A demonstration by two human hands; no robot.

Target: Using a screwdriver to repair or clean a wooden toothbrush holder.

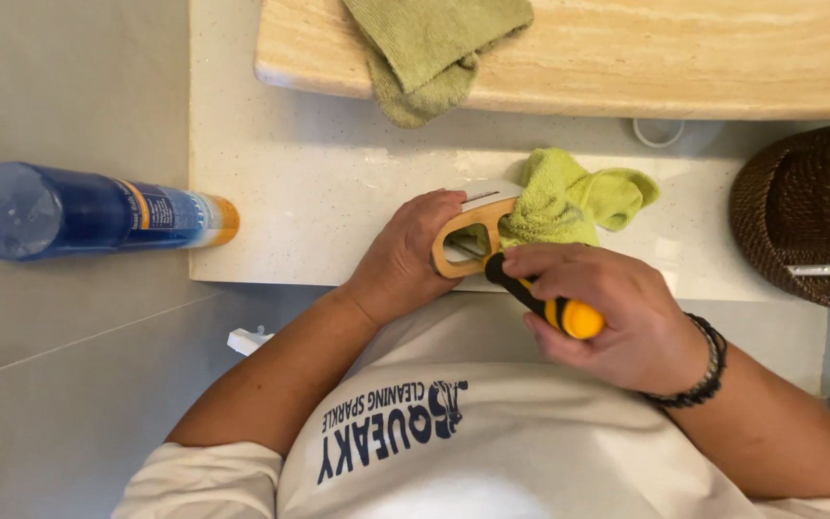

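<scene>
On the white counter [290,192], beside the green cloth [569,197], the left hand [401,255] clamps the wooden-handled tool [468,235] at the front edge. The right hand [607,308] grips the screwdriver [545,303]. Keep the tip seated, the tool pressed flat.

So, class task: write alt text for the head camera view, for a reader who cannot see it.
A person's left hand steadies a small wooden-framed tool on a pale counter while the right hand holds a black and yellow handle against it. A green cloth lies just behind, a blue spray can to the left.
</scene>
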